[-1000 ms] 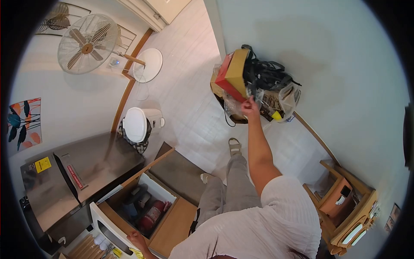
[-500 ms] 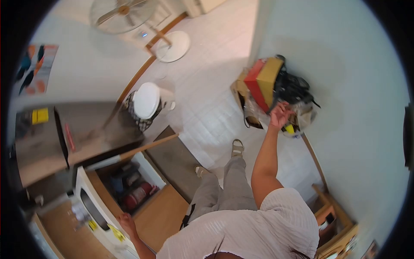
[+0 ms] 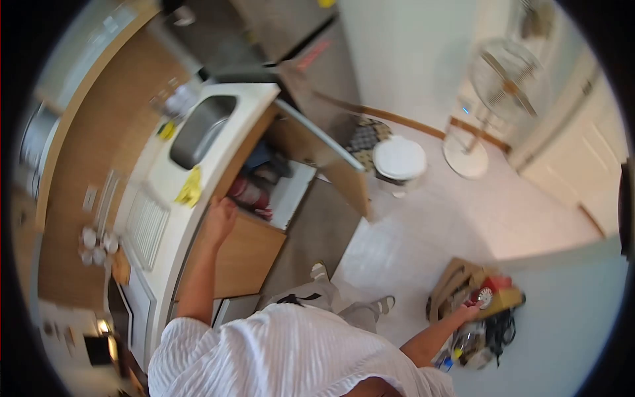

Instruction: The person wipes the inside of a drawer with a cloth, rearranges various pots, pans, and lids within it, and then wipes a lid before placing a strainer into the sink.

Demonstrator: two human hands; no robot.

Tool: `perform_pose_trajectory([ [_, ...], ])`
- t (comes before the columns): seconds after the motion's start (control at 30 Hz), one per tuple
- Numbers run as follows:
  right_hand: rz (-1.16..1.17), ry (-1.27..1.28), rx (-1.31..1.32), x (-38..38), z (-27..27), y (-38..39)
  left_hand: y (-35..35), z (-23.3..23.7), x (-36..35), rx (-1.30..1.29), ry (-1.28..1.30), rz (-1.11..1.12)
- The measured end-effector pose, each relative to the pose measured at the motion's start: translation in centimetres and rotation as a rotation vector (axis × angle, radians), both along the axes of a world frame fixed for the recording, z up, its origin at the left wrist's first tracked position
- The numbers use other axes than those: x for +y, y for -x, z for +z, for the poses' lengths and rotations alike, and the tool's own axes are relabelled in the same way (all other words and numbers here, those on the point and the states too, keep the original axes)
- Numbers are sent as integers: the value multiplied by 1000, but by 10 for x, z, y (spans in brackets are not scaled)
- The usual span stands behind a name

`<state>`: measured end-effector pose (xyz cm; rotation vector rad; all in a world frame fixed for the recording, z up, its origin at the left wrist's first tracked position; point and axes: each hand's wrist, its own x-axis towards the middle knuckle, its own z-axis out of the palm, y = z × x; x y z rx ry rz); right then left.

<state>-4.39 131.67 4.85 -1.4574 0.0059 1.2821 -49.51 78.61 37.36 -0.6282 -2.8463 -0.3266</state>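
My left hand point(image 3: 221, 215) has its fingers curled at the top edge of a wooden cabinet door point(image 3: 241, 257), just under the counter's front. Beside it the cabinet stands open, with red containers point(image 3: 249, 194) and dark items inside. My right hand point(image 3: 471, 309) reaches out low on the other side, closed on a red object with a round, ribbed white end point(image 3: 485, 298). What kind of thing it is, I cannot tell. Right by this hand lie a yellow and red box point(image 3: 503, 298), a brown cardboard box point(image 3: 453, 281) and a black bag point(image 3: 501, 329).
A steel sink point(image 3: 205, 132) is set in the white counter, with a yellow cloth point(image 3: 190, 188) at its edge. The open cabinet door point(image 3: 331, 159) juts over a dark mat point(image 3: 317, 225). Beyond are a white-lidded bin point(image 3: 400, 159), a fan point(image 3: 506, 83) and a fridge point(image 3: 324, 73).
My view has swung toward the counter and sink. My right hand, previously raised over the boxes with fingers apart, now holds the red-and-white object. My left hand stays at the cabinet front.
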Motion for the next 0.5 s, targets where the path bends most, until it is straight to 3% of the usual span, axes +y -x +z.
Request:
perform_pose_trajectory([
  [0.03, 129, -9, -250, -15, 44, 41, 9, 1, -9, -23, -66, 6],
  [0.1, 535, -435, -484, -41, 90, 118, 25, 4, -23, -13, -154, 13],
  [0.17, 640, -696, -441, -110, 206, 232, 39, 15, -33, -55, -316, 6],
  [0.27, 888, -1332, -707, -205, 278, 352, 69, 17, -58, 3, -501, -3],
  [0.33, 983, -1755, -569, -271, 330, 418, 81, 24, -69, 8, -559, 20],
  [0.37, 1012, -1955, -699, -297, 350, 444, 86, 30, -75, 6, -607, 20],
  [0.5, 910, -2383, -541, -380, 397, 528, 98, 49, -96, 26, -717, 78],
])
